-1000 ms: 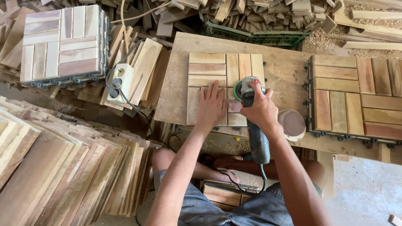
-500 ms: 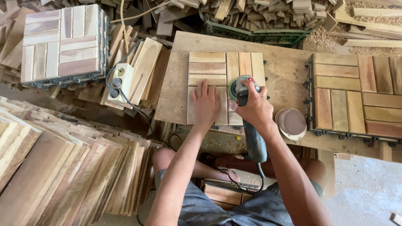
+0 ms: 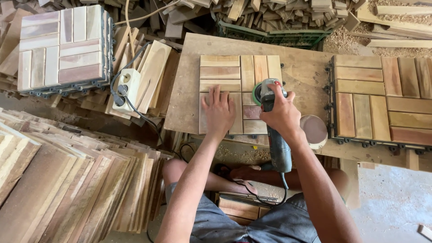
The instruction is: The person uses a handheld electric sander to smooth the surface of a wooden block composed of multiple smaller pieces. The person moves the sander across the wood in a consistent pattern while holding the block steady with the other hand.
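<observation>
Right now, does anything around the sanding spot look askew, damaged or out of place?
One thing: the round sanding pad lies loose at the workboard's near edge, partly overhanging it, beside the right hand gripping the sander. The tile under the left hand sits square.

Tile: a square wooden deck tile of pale and reddish slats in alternating blocks lies flat on the plywood workboard, at twelve o'clock from the seated worker.
Sander: a grey handheld disc sander with a green-rimmed pad rests on the tile's three o'clock edge, its body pointing to six o'clock, its cord trailing down.
</observation>
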